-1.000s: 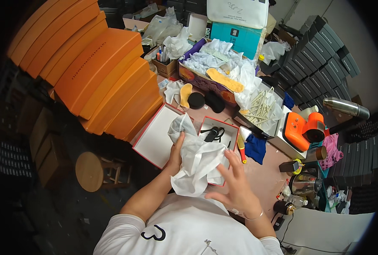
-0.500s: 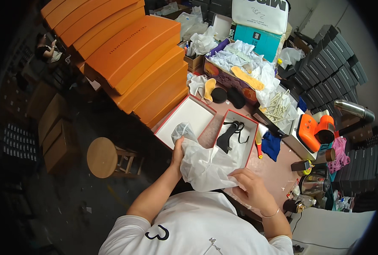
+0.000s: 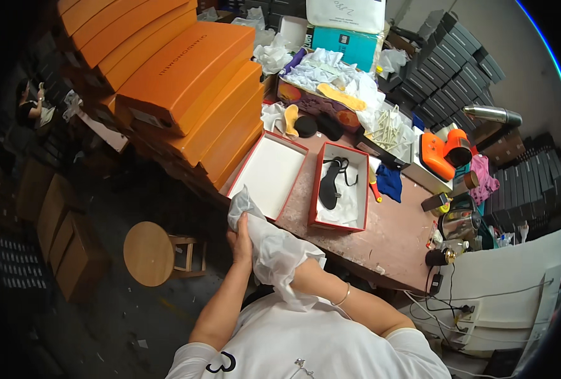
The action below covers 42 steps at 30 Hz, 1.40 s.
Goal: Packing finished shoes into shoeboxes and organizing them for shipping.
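My left hand point(image 3: 241, 242) is closed round one end of a white tissue-paper wrapping point(image 3: 271, 249); a greyish shape shows through at its tip, too covered to name. My right hand point(image 3: 307, 276) reaches in under the loose end of the paper, its fingers hidden. Just beyond, a black strappy sandal point(image 3: 329, 188) lies on white paper inside an open red-edged shoebox point(image 3: 334, 227). To the left of that box rests its white-lined lid point(image 3: 269, 180), partly behind the wrapping.
Stacked orange shoeboxes point(image 3: 185, 76) rise at the left, above a round wooden stool point(image 3: 148, 254). A box of crumpled paper point(image 3: 321, 66), yellow insoles point(image 3: 341, 96), a blue cloth point(image 3: 389, 184) and an orange heat tool point(image 3: 437, 156) crowd the table's point(image 3: 397, 234) far and right sides.
My right hand has gone from the paper's outer edge to inside its folds. The wrapping has shifted left and nearer me, uncovering the shoebox and the sandal.
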Available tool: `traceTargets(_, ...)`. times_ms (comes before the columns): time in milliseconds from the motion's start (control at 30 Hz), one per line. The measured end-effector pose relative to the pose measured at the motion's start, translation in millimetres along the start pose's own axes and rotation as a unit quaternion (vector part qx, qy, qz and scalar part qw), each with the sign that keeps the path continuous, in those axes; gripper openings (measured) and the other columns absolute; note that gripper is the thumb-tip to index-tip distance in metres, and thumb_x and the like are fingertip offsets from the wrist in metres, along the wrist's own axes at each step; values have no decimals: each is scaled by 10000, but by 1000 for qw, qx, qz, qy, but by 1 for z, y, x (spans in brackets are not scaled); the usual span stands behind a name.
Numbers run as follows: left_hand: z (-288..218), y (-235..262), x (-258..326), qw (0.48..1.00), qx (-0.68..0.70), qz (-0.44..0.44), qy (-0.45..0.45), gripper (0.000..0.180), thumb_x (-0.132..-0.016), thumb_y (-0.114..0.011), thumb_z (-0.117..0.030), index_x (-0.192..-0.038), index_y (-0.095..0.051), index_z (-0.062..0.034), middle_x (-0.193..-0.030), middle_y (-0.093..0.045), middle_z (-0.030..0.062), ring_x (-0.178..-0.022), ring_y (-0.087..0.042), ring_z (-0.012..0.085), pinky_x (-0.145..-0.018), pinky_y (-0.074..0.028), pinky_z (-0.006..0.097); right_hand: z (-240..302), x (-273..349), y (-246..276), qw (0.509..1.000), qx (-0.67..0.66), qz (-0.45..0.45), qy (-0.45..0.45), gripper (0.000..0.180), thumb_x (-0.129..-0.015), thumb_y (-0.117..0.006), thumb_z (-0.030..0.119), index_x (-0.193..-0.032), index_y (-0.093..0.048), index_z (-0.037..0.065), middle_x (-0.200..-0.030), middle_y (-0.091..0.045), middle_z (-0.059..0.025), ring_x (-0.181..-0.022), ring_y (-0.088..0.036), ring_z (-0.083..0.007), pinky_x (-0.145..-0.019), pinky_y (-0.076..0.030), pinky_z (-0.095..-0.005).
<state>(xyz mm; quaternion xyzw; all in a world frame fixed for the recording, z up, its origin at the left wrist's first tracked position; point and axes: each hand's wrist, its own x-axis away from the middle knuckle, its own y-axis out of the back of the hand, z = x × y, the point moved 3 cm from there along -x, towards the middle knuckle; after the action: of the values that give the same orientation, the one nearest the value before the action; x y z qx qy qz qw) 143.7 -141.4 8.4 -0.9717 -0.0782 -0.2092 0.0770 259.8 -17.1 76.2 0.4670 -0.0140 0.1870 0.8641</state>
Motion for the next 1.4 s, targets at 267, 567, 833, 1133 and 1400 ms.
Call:
traceTargets(267,22,13,-17,998,30,14,-47,410,-916,-605,-307,-1104,-600,58,-1070,-634,111,-914,-588,173,-823,-466,321,-21,-18,-46,978,-50,-179,99,406,-808,-597,206,-1182,-548,56,-1157,-567,-199,-1059,-554,-383,-876,-469,-434)
traceTargets(567,21,-10,-25,989,-31,97,-111,382,-939,-586,-309,-1138,-563,16,-1090,-601,109,-976,-561,179,-859,-443,323,-73,-13,-19,951,-306,0,44,489,-828,-637,294,-1231,-555,29,-1245,-573,-144,-1128,-546,-292,-973,-419,-353)
traceTargets(833,-17,-34,13,916,-285,69,-272,380,-909,-617,-279,-1143,-563,15,-1091,-580,170,-1019,-572,296,-889,-438,378,-93,-35,-52,985,-138,-88,46,263,-896,-533,195,-1120,-616,86,-1152,-596,-136,-1077,-565,-276,-947,-434,-330)
traceTargets(1133,-63,-51,45,854,-403,61,-323,475,-855,-648,-195,-1252,-474,0,-1222,-495,210,-1101,-532,397,-936,-436,427,-69,-31,-11,957,-265,-92,79,282,-935,-476,246,-1137,-615,106,-1139,-605,-103,-1057,-570,-254,-948,-437,-314)
traceTargets(1400,-97,-63,78,768,-536,80,-343,499,-788,-674,-157,-1240,-502,-33,-1249,-481,194,-1067,-554,428,-895,-463,467,-59,-29,-22,963,-247,37,102,300,-925,-487,235,-1164,-598,92,-1179,-598,-99,-1072,-565,-248,-955,-430,-320)
